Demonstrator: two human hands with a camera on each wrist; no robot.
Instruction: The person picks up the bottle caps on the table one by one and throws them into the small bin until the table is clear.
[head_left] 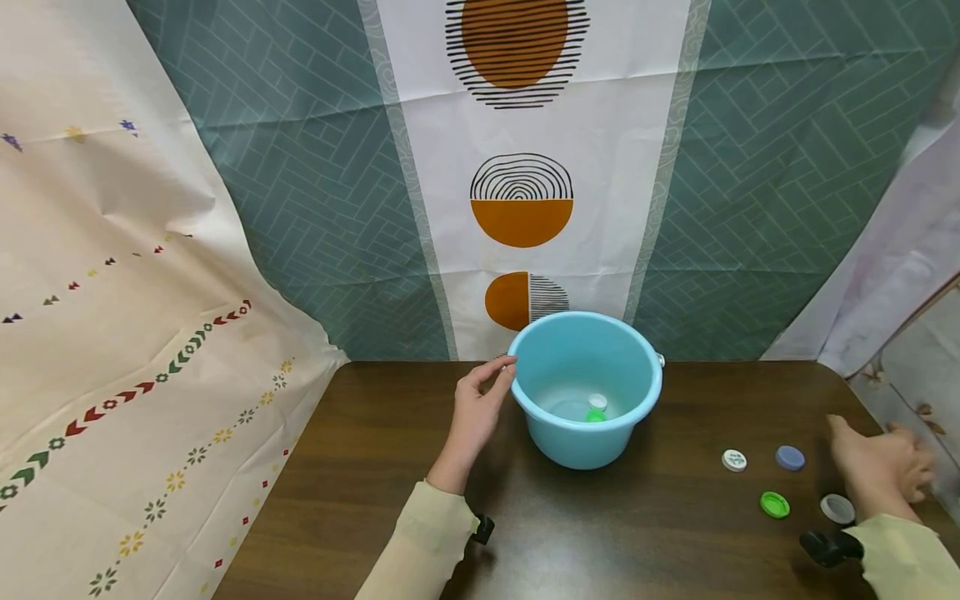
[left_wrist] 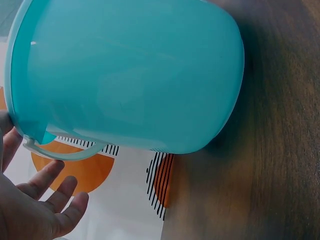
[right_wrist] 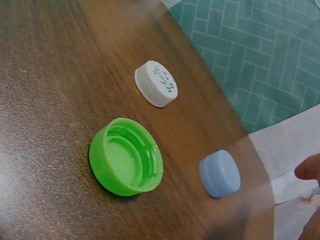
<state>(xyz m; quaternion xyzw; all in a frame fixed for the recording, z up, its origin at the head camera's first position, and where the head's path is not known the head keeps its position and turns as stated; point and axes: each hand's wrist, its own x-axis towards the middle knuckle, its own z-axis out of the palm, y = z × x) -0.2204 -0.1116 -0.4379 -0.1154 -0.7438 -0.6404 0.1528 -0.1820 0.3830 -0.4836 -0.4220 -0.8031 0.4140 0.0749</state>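
Note:
A light blue bucket (head_left: 581,446) stands upright on the brown table. Inside it lie a white cap (head_left: 597,402) and a green cap (head_left: 596,416). My left hand (head_left: 480,408) pinches the bucket's left rim between thumb and forefinger. Its other fingers (left_wrist: 65,192) spread near the handle (left_wrist: 67,155). At the right, my right hand (head_left: 881,462) is blurred, fingers loosely bent, nothing visible in it. Just left of it are a blue cap (head_left: 790,457), a white printed cap (head_left: 734,460), a green cap (right_wrist: 120,160) with its hollow side up, and a grey-white cap (head_left: 837,508).
Behind the wooden table (head_left: 360,450) hangs a green and white patterned cloth (head_left: 315,208). A cream cloth (head_left: 150,333) with small motifs drapes down the left side. Pale cloth (head_left: 915,250) hangs at the right, close to my right hand.

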